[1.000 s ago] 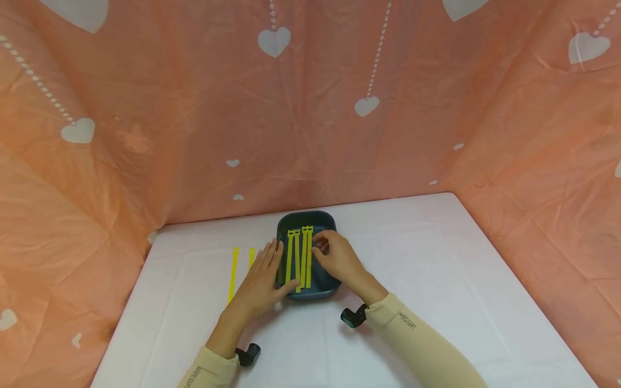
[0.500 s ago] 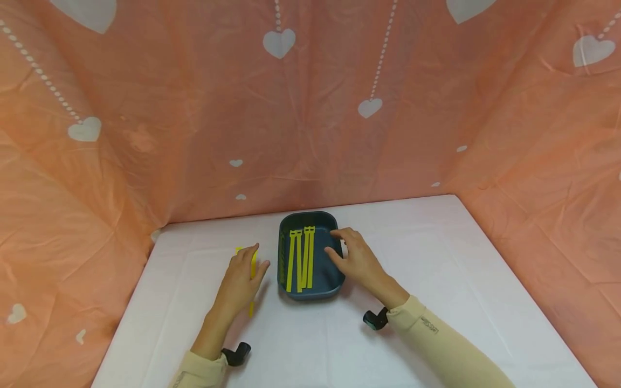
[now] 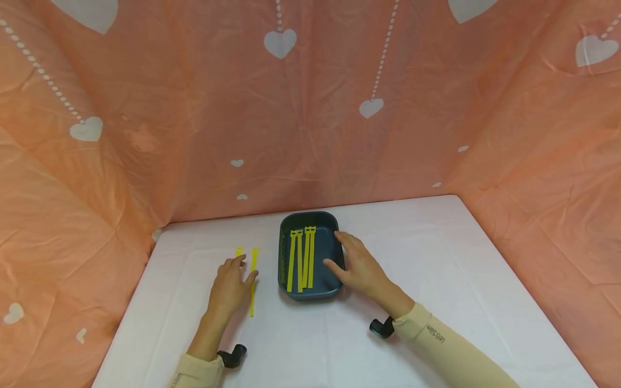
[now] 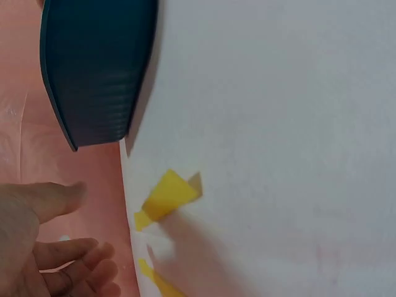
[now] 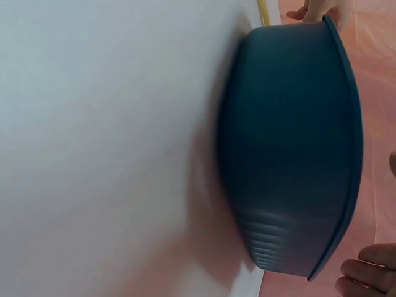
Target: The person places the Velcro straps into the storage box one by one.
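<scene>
Operator: State the condition of the left hand [image 3: 227, 286].
Technician: Released. The fingers are loosely bent and grasp nothing.
Operator: Locate the strips nearest to it.
Technician: One narrow, flat yellow strip with a slotted head [image 3: 253, 299] lies on the white cloth-covered table [image 3: 310, 345], at the thumb side. Another narrow yellow strip [image 3: 239, 250] shows its head beyond the fingers; the hand hides the rest.
Operator: And the right hand [image 3: 363, 272]?
Technician: Released, thumb and fingers spread, at the near right side of the dark blue-green rectangular tray with rounded corners [image 3: 326, 293]. Four flat yellow strips with slotted heads [image 3: 299, 261] lie lengthwise inside, left of its thumb.
</scene>
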{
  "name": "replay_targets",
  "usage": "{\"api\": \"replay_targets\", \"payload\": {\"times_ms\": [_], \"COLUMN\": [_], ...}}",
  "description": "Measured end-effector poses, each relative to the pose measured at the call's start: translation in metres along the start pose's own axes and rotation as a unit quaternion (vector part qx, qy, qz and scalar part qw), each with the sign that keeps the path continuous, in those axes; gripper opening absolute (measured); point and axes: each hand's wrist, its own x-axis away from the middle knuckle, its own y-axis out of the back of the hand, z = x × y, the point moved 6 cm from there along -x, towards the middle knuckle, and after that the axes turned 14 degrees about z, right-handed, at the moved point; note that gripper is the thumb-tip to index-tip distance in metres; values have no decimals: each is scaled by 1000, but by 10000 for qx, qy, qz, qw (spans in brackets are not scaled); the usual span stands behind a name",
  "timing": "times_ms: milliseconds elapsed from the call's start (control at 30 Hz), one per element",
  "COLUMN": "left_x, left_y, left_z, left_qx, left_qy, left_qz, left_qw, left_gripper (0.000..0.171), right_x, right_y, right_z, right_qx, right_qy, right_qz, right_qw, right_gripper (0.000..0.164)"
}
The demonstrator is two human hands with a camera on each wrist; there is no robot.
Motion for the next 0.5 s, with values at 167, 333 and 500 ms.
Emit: {"api": "replay_targets", "payload": {"times_ms": [167, 333, 500], "left_x": [3, 2, 1], "left_y": [5, 8, 12], "left_z": [10, 23, 35], "left_qx": [-86, -153, -227], "left_qy": [308, 605, 888], "left_qz": [32, 149, 307], "left_qw": [9995, 9979, 9953], "left_gripper": [51, 51, 47], "right_x": [2, 3, 3], "right_y": [-4, -10, -16], "right_z": [5, 3, 0], "right_qx": [273, 572, 828], "right_qy": [336, 356, 22], "right_qz": [-58, -24, 254], "right_qw": [9990, 9977, 9962], "right_gripper": [87, 96, 104]}}
